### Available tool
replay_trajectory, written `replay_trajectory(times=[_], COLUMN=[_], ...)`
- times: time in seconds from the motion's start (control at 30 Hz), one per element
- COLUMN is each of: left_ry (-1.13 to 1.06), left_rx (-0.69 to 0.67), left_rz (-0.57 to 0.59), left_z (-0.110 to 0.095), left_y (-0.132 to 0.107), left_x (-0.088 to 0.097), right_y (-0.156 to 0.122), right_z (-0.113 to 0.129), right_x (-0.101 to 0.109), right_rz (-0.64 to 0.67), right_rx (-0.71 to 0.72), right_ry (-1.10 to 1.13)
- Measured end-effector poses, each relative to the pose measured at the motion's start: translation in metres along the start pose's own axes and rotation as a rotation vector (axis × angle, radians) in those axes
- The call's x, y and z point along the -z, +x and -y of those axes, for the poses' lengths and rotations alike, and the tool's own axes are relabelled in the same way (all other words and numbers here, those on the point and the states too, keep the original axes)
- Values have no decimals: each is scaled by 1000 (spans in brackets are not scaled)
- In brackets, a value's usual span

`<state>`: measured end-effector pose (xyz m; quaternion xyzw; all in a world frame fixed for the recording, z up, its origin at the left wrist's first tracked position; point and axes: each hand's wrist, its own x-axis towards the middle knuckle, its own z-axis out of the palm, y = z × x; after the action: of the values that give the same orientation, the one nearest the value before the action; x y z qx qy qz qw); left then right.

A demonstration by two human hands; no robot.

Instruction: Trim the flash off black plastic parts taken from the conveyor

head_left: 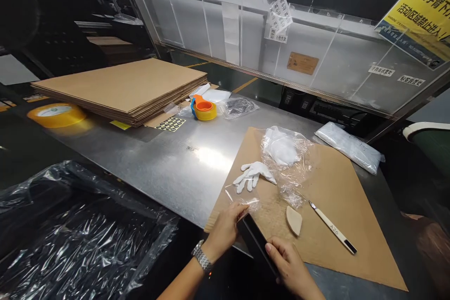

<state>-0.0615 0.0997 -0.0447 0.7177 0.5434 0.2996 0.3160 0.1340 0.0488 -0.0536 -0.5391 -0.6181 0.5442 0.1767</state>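
Observation:
A flat, black rectangular piece [258, 239], its long edge facing up, is held between my two hands at the table's front edge. My left hand [225, 227], with a metal watch at the wrist, is closed on its far left end. Near the other end my right hand [290, 262] grips it, thumb on the edge. Just beyond my left hand lie a small clear plastic bag [246, 197] and a white glove [255, 176]. A tan wedge-shaped block [294, 221] and a white-handled craft knife [332, 226] rest on the cardboard sheet [351, 265].
A crumpled clear bag with white contents [281, 145] lies at the cardboard's far side. Farther left are an orange tape dispenser [204, 108], stacked cardboard [123, 86] and a yellow tape roll [58, 116]. Black plastic sheeting [77, 239] fills the lower left. A framed transparent panel [253, 33] stands behind.

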Motion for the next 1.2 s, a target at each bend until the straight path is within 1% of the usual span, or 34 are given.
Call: replay_trajectory(times=[0.13,0.27,0.33,0.43,0.5,0.57,0.67,0.73,0.83,0.87,0.9,0.97,1.0,1.07,1.13,1.2], left_ry=[-51,-24,20,126,213,285,339,406,493,492,485,480,479,475,460,434], left_rx=[6,0,4,24,22,-19,-164,-239,-239,-247,-271,-313,-301,-206,-106,-61], left_rz=[48,53,18,-75,-142,-169,-114,-105,-162,-157,-127,-30,17,62,62,59], left_z=[0,-1,-2,-5,-9,-16,-26,-31,-37,-40,-44,-54,-59,-67,-71,-72], left_y=[-4,-8,-11,-15,-18,-21,-25,-26,-25,-24,-24,-24,-23,-21,-17,-12], left_x=[5,5,3,-4,-10,-16,-19,-15,-5,-2,1,4,6,13,23,36], right_y=[5,7,7,7,6,7,10,14,21,22,24,25,25,26,28,32], right_z=[-10,-9,-6,-1,3,7,16,22,33,38,43,55,62,76,91,105], right_x=[3,7,7,3,-2,-6,-7,-3,5,7,8,8,8,10,16,27], right_rz=[-91,-152,-207,-317,-347,-340,-327,-335,-329,-318,-305,-279,-270,-254,-228,-175], right_rx=[23,83,90,76,89,127,170,171,160,157,153,142,137,136,153,187], right_ry=[-84,-223,-310,-454,-537,-595,-632,-628,-628,-641,-662,-721,-752,-806,-841,-855])
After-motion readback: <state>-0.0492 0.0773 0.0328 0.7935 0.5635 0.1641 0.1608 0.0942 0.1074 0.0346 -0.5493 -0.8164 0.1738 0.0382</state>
